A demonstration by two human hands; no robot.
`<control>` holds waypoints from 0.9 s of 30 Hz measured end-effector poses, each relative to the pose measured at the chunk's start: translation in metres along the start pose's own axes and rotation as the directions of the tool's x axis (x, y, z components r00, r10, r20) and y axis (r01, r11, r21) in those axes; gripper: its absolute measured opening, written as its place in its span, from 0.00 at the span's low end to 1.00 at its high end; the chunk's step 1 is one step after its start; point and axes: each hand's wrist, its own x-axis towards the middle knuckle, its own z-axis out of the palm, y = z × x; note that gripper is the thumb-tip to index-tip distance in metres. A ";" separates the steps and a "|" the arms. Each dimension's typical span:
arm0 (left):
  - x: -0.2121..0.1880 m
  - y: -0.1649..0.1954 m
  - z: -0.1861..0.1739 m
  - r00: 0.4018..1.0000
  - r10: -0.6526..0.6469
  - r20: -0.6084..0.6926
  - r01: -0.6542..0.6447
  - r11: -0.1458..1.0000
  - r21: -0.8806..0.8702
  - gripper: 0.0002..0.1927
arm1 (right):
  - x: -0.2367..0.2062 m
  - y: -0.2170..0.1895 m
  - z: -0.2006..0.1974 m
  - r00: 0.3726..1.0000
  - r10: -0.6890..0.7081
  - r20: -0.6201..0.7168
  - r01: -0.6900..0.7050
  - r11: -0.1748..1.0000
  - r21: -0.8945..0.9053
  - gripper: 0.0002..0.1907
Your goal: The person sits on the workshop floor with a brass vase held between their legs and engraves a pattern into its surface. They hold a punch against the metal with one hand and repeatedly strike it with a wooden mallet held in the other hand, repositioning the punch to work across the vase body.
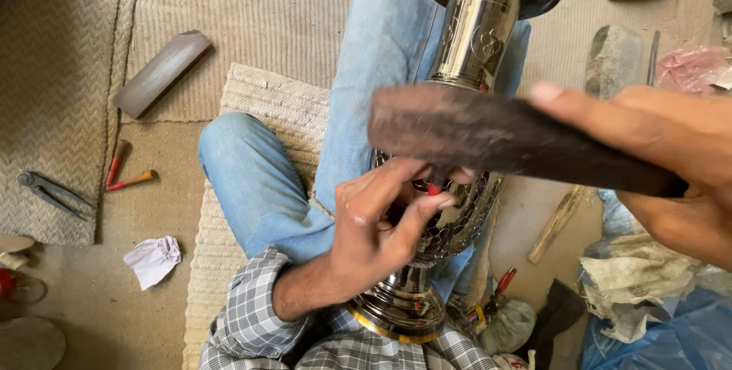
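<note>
A tall shiny metal vase [480,34] with engraved patterns lies across my lap, its base toward my body. My left hand [377,229] rests on the vase's rounded belly and pinches a small red-tipped chisel [433,187] against the metal. My right hand [671,164] is raised above it, gripping a dark wooden mallet [496,135] that looks blurred. The mallet's head hangs just over the chisel. My jeans-clad legs [259,179] are folded under the vase.
A woven mat [267,103] lies under my legs. To the left are a wooden block [162,72], two red-handled tools [126,172], metal dividers [53,193] and crumpled paper [154,260]. Stones [614,57], a wooden stick [557,223] and plastic bags [648,294] crowd the right.
</note>
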 end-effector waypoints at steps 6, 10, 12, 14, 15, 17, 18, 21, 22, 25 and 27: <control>0.005 0.001 -0.012 0.983 0.132 0.126 -0.119 0.988 -0.101 0.20 | -0.004 -0.002 -0.001 0.997 0.030 -0.078 -0.031 0.999 -0.007 0.48; -0.002 -0.001 -0.008 0.995 0.054 0.084 -0.050 0.997 -0.053 0.16 | 0.002 -0.006 -0.003 0.991 -0.111 -0.072 0.104 0.990 -0.094 0.46; -0.006 -0.001 -0.003 0.998 0.059 0.012 -0.057 0.994 -0.098 0.16 | 0.007 -0.010 -0.006 0.991 -0.085 -0.104 0.080 0.996 -0.049 0.44; -0.009 -0.002 0.000 0.997 0.045 -0.059 -0.046 0.999 -0.006 0.14 | 0.012 -0.012 -0.007 0.998 -0.051 -0.021 0.048 0.990 -0.134 0.47; -0.010 -0.003 0.002 0.995 0.037 -0.088 -0.042 0.998 -0.051 0.16 | 0.013 -0.012 -0.007 0.998 -0.062 -0.007 0.060 0.987 -0.146 0.47; -0.013 -0.004 0.006 0.989 0.008 -0.146 -0.029 0.989 -0.143 0.18 | 0.014 -0.010 -0.008 0.993 -0.116 -0.033 0.112 0.989 -0.100 0.46; -0.014 -0.006 0.007 0.987 -0.005 -0.159 -0.010 0.996 -0.094 0.18 | 0.014 -0.007 -0.008 0.985 -0.154 -0.080 0.150 0.987 -0.047 0.45; -0.017 -0.012 0.011 0.979 -0.033 -0.203 0.016 0.996 -0.083 0.18 | 0.008 0.002 -0.007 0.999 -0.019 0.041 0.025 0.988 -0.152 0.48; -0.018 -0.014 0.013 0.975 -0.042 -0.220 0.004 0.985 -0.173 0.18 | 0.006 0.006 -0.006 0.999 -0.007 0.032 0.012 0.989 -0.148 0.48; -0.020 -0.018 0.015 0.972 0.024 -0.234 -0.072 0.977 -0.199 0.18 | 0.004 0.010 -0.006 0.995 -0.065 -0.078 0.059 0.995 -0.081 0.46; -0.020 -0.018 0.014 0.972 0.057 -0.227 -0.083 0.991 -0.108 0.18 | 0.005 0.006 -0.009 0.999 -0.041 0.004 0.041 0.981 -0.190 0.46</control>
